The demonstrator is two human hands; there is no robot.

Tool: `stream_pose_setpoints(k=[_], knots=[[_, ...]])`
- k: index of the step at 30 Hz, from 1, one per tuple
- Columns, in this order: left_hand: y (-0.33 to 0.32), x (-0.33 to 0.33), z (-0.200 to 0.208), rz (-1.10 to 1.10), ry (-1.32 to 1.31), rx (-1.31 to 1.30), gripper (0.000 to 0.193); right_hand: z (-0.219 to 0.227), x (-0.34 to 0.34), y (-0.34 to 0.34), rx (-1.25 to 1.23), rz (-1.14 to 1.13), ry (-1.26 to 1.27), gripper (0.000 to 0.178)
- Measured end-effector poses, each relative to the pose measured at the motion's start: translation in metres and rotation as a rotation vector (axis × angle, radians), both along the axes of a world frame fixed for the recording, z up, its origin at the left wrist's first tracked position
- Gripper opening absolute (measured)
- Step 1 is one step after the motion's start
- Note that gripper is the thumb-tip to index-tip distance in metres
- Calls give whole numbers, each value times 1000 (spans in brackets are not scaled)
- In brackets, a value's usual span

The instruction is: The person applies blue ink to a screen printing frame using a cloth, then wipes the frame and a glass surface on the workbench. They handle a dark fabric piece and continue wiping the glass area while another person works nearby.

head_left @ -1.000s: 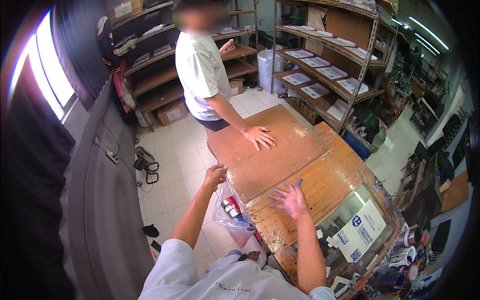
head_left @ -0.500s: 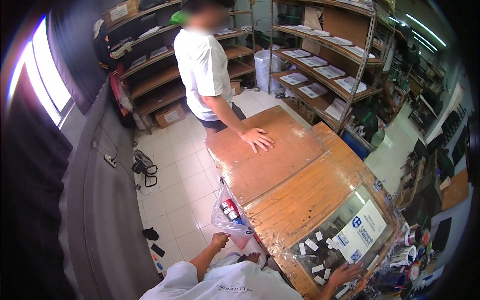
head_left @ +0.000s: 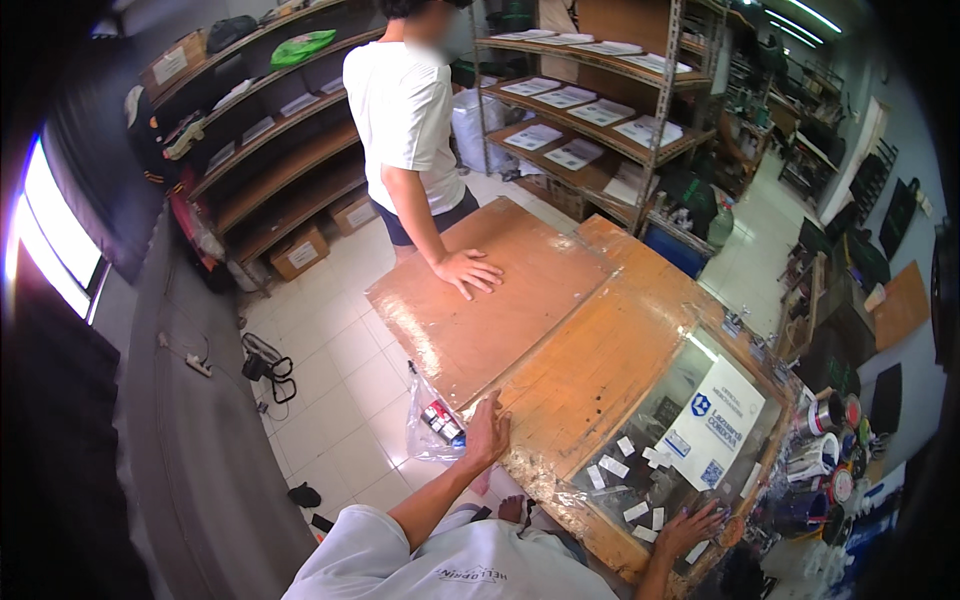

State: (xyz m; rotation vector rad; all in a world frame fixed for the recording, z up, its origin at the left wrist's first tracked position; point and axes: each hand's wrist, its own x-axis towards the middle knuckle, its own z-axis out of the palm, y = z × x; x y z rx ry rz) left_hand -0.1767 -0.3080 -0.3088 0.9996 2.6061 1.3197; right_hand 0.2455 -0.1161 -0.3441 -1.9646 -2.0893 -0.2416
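Note:
My right hand (head_left: 690, 528) lies with fingers spread at the near end of a glass panel (head_left: 690, 375) set in the wooden table. Just beyond its fingertips is a white sheet (head_left: 712, 422) with blue print. Several small white paper pieces (head_left: 614, 465) are scattered left of the sheet. My left hand (head_left: 488, 432) is at the table's left edge, fingers loosely extended and holding nothing visible; whether it touches the wood I cannot tell. Close beside it, a clear plastic bag (head_left: 425, 440) with a red and dark can-like item inside hangs by the table side.
Across the brown board (head_left: 480, 330), a person in a white shirt (head_left: 405, 120) leans one hand (head_left: 468, 272) on it. Shelves with printed sheets (head_left: 600, 111) stand behind. Paint tubs (head_left: 825, 410) crowd the table's right side. A black device with a cable (head_left: 268, 365) sits on the floor.
My left hand has moved up and right, from beside the bag to the table edge. My right hand stays at the panel. The view has shifted, and the other person's hand still rests on the board.

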Motion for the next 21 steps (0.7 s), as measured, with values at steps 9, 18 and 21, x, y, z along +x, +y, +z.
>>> stream_pose_setpoints(k=[9,18,21], knots=[[45,19,-26,-73,249,-329,59,-8,5,1,-147,-116,41,78],[43,21,-16,-62,244,-306,55,-5,1,-1,-143,-80,56,80],[43,21,-16,-58,245,-290,54,-6,1,-1,-170,-96,85,82]])
